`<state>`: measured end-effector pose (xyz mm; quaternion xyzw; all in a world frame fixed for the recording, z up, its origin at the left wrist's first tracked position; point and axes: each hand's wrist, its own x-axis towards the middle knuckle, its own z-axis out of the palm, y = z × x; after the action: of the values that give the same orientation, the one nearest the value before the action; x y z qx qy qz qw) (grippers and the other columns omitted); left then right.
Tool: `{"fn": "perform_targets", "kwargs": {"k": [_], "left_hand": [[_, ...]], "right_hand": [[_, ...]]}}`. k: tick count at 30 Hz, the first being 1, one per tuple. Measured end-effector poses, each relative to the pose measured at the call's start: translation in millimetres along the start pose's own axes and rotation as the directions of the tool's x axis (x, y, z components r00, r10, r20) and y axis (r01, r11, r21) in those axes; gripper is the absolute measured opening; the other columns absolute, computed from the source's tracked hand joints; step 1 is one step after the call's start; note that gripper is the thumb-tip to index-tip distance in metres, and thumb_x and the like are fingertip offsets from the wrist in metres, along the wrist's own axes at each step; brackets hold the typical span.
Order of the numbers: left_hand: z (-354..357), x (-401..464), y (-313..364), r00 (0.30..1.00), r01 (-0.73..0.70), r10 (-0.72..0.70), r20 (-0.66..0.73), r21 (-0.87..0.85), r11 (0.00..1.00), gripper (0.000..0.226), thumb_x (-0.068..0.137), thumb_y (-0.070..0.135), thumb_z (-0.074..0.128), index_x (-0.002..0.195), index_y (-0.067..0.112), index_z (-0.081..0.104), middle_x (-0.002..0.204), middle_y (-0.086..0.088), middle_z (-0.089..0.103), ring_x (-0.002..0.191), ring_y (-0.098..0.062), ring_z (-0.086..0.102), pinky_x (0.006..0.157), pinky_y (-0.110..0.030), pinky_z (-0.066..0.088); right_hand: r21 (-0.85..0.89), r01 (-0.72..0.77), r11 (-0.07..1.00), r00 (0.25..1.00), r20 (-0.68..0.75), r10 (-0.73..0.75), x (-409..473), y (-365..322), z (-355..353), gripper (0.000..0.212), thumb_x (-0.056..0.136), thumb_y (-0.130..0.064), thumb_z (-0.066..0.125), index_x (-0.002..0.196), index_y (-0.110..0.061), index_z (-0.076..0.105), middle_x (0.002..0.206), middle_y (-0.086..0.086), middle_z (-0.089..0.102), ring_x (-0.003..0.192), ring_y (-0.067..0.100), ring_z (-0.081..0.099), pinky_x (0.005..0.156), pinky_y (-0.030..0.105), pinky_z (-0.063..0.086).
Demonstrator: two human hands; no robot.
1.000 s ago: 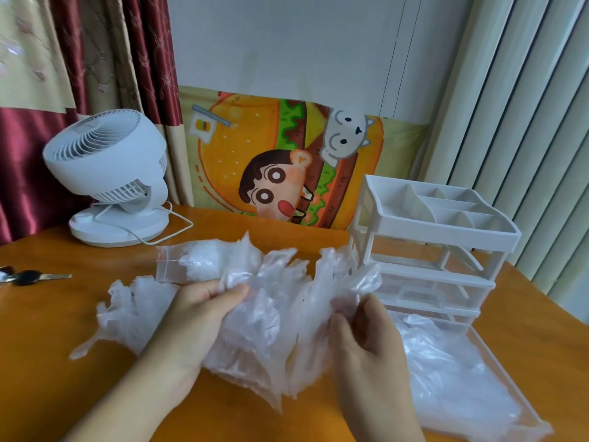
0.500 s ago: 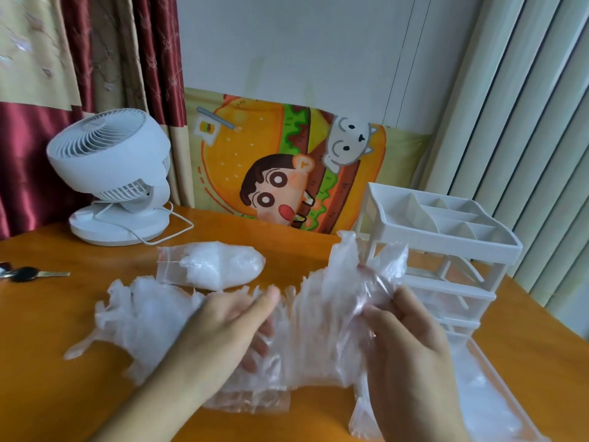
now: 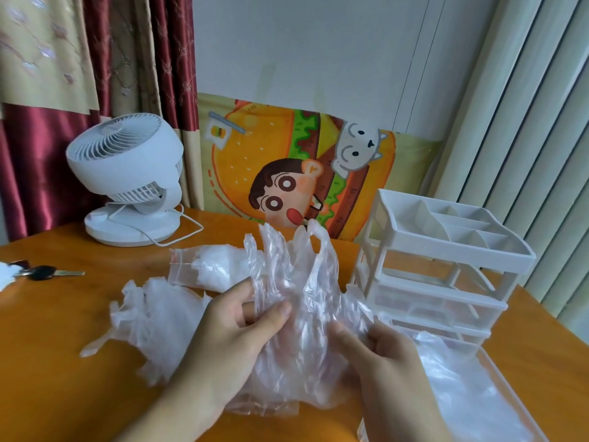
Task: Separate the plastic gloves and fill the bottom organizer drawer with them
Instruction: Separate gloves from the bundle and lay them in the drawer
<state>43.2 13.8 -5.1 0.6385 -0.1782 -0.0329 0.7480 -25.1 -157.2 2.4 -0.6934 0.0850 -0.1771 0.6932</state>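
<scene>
Now both hands, left hand (image 3: 236, 333) and right hand (image 3: 385, 355), have closed together on the gloves (image 3: 296, 301)

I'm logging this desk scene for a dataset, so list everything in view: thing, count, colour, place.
held gloves: a bunch, count unclear, clear plastic, centre, between both hands
loose gloves: a pile, clear, on the table left of the hands
zip bag: one, clear with white contents, behind the pile
bottom drawer: one, clear, pulled out at lower right, gloves inside
organizer: one, white, right side of the table
fan: one, white, back left
key: one seen, black head, left edge
cartoon cushion: one, orange and green, against the wall
table: one, orange wood
left hand: grips the held gloves
right hand: pinches the held gloves
</scene>
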Motion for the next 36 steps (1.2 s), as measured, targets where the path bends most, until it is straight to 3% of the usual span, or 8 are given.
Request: {"fn": "perform_targets", "kwargs": {"k": [4, 7, 11, 15, 20, 26, 31, 36], "left_hand": [[-6, 5, 1, 0.996, 0.004, -0.002, -0.09, 0.024, 1.0, 0.015, 0.099, 0.018, 0.065, 0.091, 0.027, 0.075, 0.09, -0.005, 0.079, 0.087, -0.02, 0.076, 0.067, -0.015, 0.055], [-10, 8, 3, 0.997, 0.066, -0.065, -0.053, 0.034, 0.997, 0.015, 0.103, 0.018, 0.06, 0.11, 0.011, 0.071, 0.095, -0.007, 0.081, 0.093, -0.025, 0.077, 0.076, -0.027, 0.061], [-11, 10, 1, 0.988, 0.099, -0.107, -0.108, -0.077, 0.992, 0.053, 0.078, 0.048, 0.086, 0.125, 0.031, 0.07, 0.125, 0.011, 0.073, 0.124, -0.01, 0.063, 0.117, -0.043, 0.038], [-12, 14, 1, 0.983, 0.098, -0.11, -0.149, -0.08, 0.992, 0.021, 0.089, 0.036, 0.077, 0.095, 0.016, 0.078, 0.1, 0.0, 0.08, 0.1, -0.018, 0.075, 0.098, -0.042, 0.051], [-17, 15, -1, 0.976, 0.023, -0.03, -0.214, -0.037, 0.999, 0.019, 0.089, 0.027, 0.077, 0.097, 0.01, 0.074, 0.088, -0.01, 0.078, 0.085, -0.027, 0.076, 0.067, -0.035, 0.058], [-20, 16, -6, 0.972, -0.047, 0.055, -0.229, 0.042, 0.998, 0.043, 0.085, 0.033, 0.081, 0.1, -0.004, 0.063, 0.092, -0.03, 0.066, 0.078, -0.041, 0.064, 0.065, -0.031, 0.059], [-20, 16, -3, 0.973, -0.049, 0.057, -0.226, 0.041, 0.998, 0.051, 0.082, 0.038, 0.081, 0.104, -0.004, 0.061, 0.075, -0.027, 0.052, 0.06, -0.022, 0.049, 0.061, -0.029, 0.051], [-17, 16, 2, 0.982, 0.113, -0.137, -0.13, -0.18, 0.977, 0.038, 0.083, 0.037, 0.076, 0.113, 0.013, 0.073, 0.104, -0.01, 0.078, 0.099, -0.028, 0.075, 0.088, -0.041, 0.056]], "right_hand": [[-0.019, 0.036, 0.999, 0.997, -0.064, -0.037, -1, 4, 1, 0.013, 0.09, -0.007, 0.079, 0.09, -0.019, 0.084, 0.083, 0.016, 0.08, 0.081, 0.038, 0.078, 0.079, 0.049, 0.062], [-0.051, 0.089, 0.995, 0.992, -0.085, -0.093, 0, 4, -2, 0.021, 0.09, -0.003, 0.079, 0.082, -0.022, 0.083, 0.074, 0.009, 0.079, 0.07, 0.026, 0.078, 0.064, 0.035, 0.06], [-0.12, 0.13, 0.984, 0.99, -0.043, -0.136, 1, 8, -4, 0.027, 0.088, 0.001, 0.079, 0.08, -0.024, 0.082, 0.071, 0.008, 0.078, 0.065, 0.019, 0.075, 0.056, 0.025, 0.056], [-0.144, 0.149, 0.978, 0.987, -0.03, -0.155, -1, 6, -3, 0.021, 0.089, 0.003, 0.078, 0.076, -0.014, 0.08, 0.069, 0.007, 0.077, 0.058, 0.017, 0.072, 0.05, 0.022, 0.051], [-0.112, 0.117, 0.987, 0.988, -0.084, -0.126, -1, 5, -2, 0.014, 0.093, -0.005, 0.076, 0.085, -0.016, 0.08, 0.069, 0.015, 0.075, 0.045, 0.041, 0.062, 0.034, 0.035, 0.046], [-0.124, 0.122, 0.985, 0.987, -0.091, -0.134, -1, 7, -1, 0.014, 0.091, -0.002, 0.078, 0.085, -0.014, 0.08, 0.077, 0.008, 0.08, 0.069, 0.028, 0.077, 0.058, 0.04, 0.06], [-0.148, 0.128, 0.981, 0.985, -0.098, -0.143, 4, 11, -4, 0.022, 0.09, -0.005, 0.079, 0.077, -0.023, 0.079, 0.06, 0.002, 0.07, 0.056, 0.015, 0.068, 0.053, 0.025, 0.051], [-0.105, 0.124, 0.987, 0.986, -0.099, -0.134, 3, 11, -5, 0.023, 0.092, -0.004, 0.076, 0.085, -0.025, 0.082, 0.073, 0.008, 0.077, 0.071, 0.025, 0.076, 0.064, 0.035, 0.056]]}}
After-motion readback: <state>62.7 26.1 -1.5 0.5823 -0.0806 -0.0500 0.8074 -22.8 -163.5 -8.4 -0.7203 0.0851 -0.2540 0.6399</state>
